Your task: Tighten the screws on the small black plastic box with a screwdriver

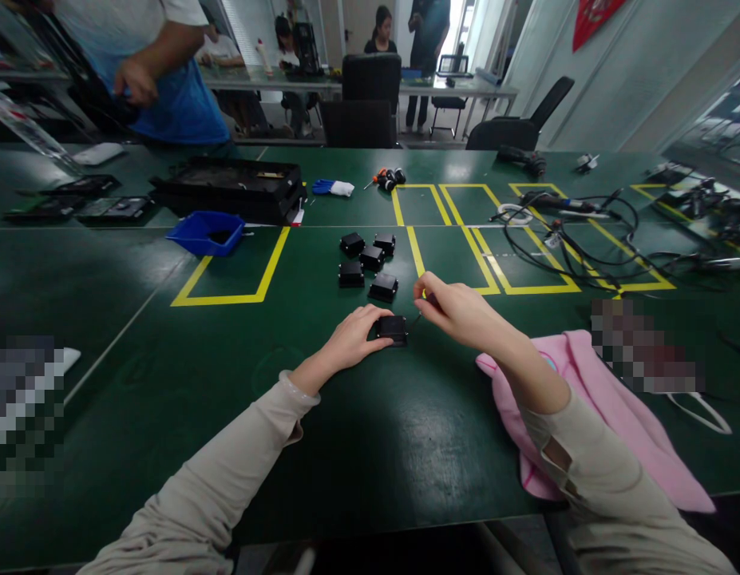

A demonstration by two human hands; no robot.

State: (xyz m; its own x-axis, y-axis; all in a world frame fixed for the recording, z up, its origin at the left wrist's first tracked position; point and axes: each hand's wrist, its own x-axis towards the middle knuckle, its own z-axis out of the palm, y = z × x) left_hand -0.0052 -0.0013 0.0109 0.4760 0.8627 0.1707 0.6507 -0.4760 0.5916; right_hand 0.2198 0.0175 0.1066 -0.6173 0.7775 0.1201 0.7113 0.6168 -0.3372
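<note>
— Where's the box (pixel 394 327)?
— Flat on the counter (pixel 429 447), in front of the person, just nearer than five other boxes (pixel 371 256).
— What has hold of it?
— The left hand (pixel 356 335), thumb along the near edge, fingers at the far one. The right hand (pixel 450 307) is curled round what looks like a slim dark tool (pixel 430 299), its thin shaft slanting toward the box's right end.
— How would it handle?
— Light and stiff, I'd guess, the smooth-looking case perhaps slightly slippery. The small bits jutting from the end may be fragile, so I'd pinch it across the near and far edges.
— Any brand or label?
— None I can read there. Farther out, the pink cloth (pixel 615 415) and blue tray (pixel 193 239) show no legible writing either; the red pennant's (pixel 600 20) marks are cut off.
</note>
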